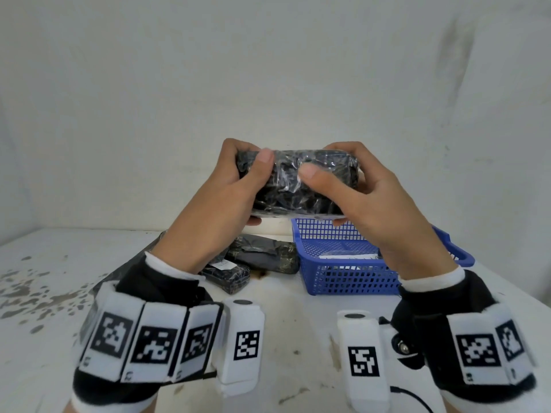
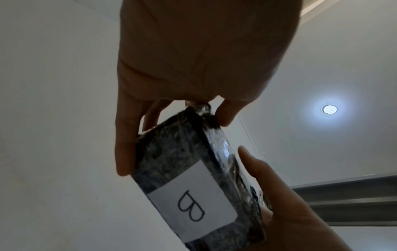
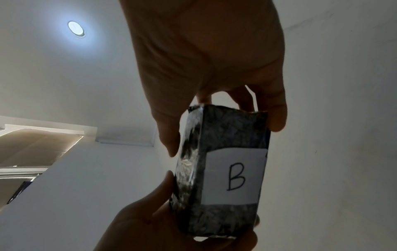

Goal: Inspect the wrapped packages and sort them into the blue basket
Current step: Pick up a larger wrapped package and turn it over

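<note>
Both hands hold one black plastic-wrapped package (image 1: 301, 183) up in the air above the table. My left hand (image 1: 235, 186) grips its left end, thumb on the near face. My right hand (image 1: 351, 186) grips its right end the same way. The far face carries a white label (image 3: 234, 176) with a handwritten "B", also seen on the package (image 2: 182, 152) in the left wrist view as the label (image 2: 193, 202). The blue mesh basket (image 1: 351, 275) stands on the table below and right of the package, with something white and flat inside.
Two more dark wrapped packages lie on the white table left of the basket: a larger one (image 1: 265, 257) and a smaller one (image 1: 229, 275) with a small white label. The table (image 1: 44, 293) is stained at the left. A white wall stands behind.
</note>
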A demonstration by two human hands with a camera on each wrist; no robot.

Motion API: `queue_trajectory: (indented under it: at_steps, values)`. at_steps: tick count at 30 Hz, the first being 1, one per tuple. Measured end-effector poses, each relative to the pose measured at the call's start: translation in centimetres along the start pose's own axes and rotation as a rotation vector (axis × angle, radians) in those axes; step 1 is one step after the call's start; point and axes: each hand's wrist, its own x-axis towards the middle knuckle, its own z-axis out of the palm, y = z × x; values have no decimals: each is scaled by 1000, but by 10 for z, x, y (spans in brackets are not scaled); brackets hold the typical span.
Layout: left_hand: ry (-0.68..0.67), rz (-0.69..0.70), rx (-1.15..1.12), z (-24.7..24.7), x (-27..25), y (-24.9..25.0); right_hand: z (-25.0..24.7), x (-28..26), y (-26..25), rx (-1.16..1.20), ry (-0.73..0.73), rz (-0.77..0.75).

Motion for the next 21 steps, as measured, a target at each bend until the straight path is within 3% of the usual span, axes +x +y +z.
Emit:
queue_trajectory:
  at_steps: [6,13,21]
  values:
    - [-36,-93,1,-3,-1,2,-3,0,2,-12,33,-23]
    - [9,-30,-18,-8,0,-1,-4,2,2,68,-25,57]
    - [-44,-27,-83,-10,-2,1,-9,5,5,98,-17,3]
